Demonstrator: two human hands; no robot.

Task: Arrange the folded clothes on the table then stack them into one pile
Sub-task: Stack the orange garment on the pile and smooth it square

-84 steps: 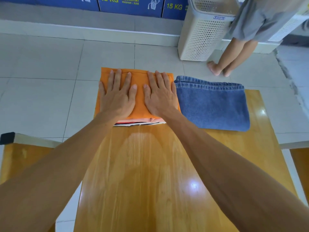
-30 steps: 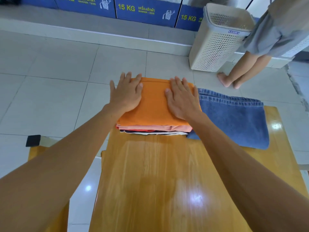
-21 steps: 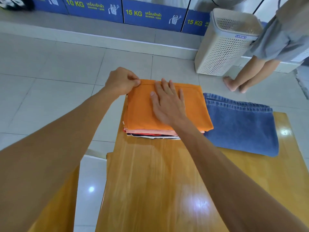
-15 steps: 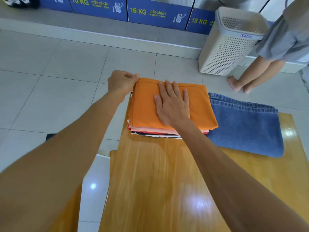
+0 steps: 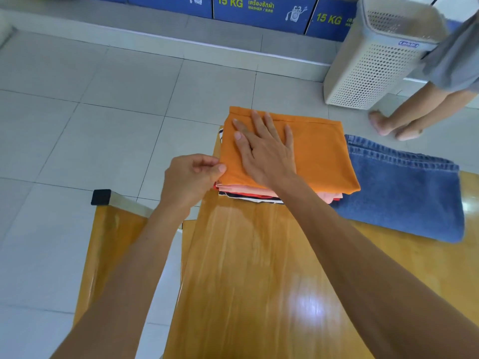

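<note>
A pile of folded clothes sits at the far left corner of the wooden table (image 5: pixel 246 268), topped by an orange garment (image 5: pixel 318 154); pink, red and striped layers (image 5: pixel 246 194) show under its near edge. Folded blue jeans (image 5: pixel 404 193) lie flat to the right, their left edge tucked under the pile. My right hand (image 5: pixel 264 149) lies flat, fingers spread, on the orange garment's left half. My left hand (image 5: pixel 191 180) pinches the orange garment's near-left edge between thumb and fingers.
A white perforated laundry basket (image 5: pixel 375 63) stands on the tiled floor beyond the table. A person's bare legs (image 5: pixel 404 117) are beside it at the right. A second wooden surface (image 5: pixel 108 244) with a black corner cap sits lower left. Blue washer panels (image 5: pixel 261 9) line the back.
My left hand slid from the pile's far-left corner down to its near-left edge, still pinching the orange cloth. My right hand stayed flat on top. The view shifted slightly.
</note>
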